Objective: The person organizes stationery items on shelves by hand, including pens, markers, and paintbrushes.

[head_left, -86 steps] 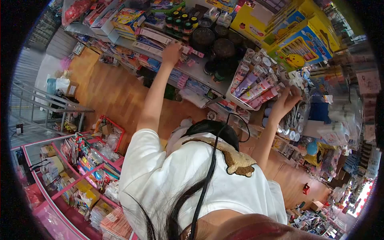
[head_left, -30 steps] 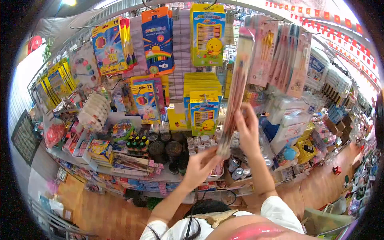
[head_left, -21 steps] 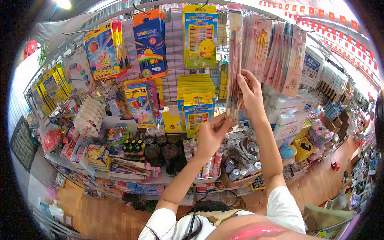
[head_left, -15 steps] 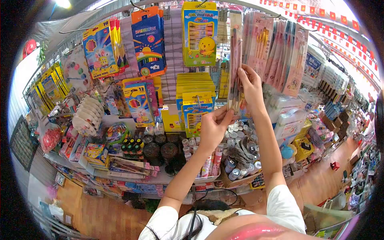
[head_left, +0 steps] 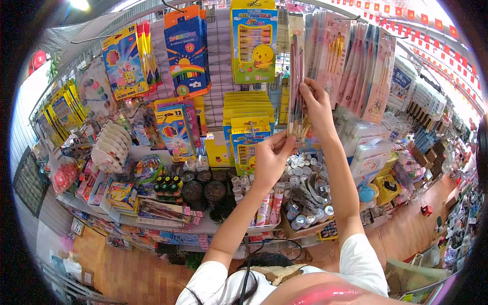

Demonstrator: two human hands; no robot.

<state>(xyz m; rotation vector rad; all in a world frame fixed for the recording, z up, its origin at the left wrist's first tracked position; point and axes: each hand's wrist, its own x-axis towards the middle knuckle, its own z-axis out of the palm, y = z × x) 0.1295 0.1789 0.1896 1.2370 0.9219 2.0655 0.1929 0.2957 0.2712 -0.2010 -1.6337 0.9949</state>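
Note:
A narrow clear packet of paintbrushes (head_left: pixel 296 66) hangs upright among the goods on the rack. My left hand (head_left: pixel 273 158) pinches its lower end between thumb and fingers. Higher up, my right hand (head_left: pixel 317 104) is closed on the packet's right edge, the thumb side toward the brushes. To the right hang several pink brush packets (head_left: pixel 333 53), close to my right hand. On the other side is a box of oil pastels (head_left: pixel 254 46) with a yellow chick on it. More oil pastel boxes (head_left: pixel 249 109) hang below that, near my left hand.
Coloured pencil boxes (head_left: pixel 187 53) hang at the left. Below the rack, a shelf carries dark round jars (head_left: pixel 214 191), pink tubes (head_left: pixel 277 203) and a box of small capped bottles (head_left: pixel 305 213). Clear bags (head_left: pixel 368 157) hang at the right. A wooden floor (head_left: pixel 401 239) shows beyond.
The packet's top has shifted slightly left. My right hand has moved a little up and left with it, while my left hand stays almost in place.

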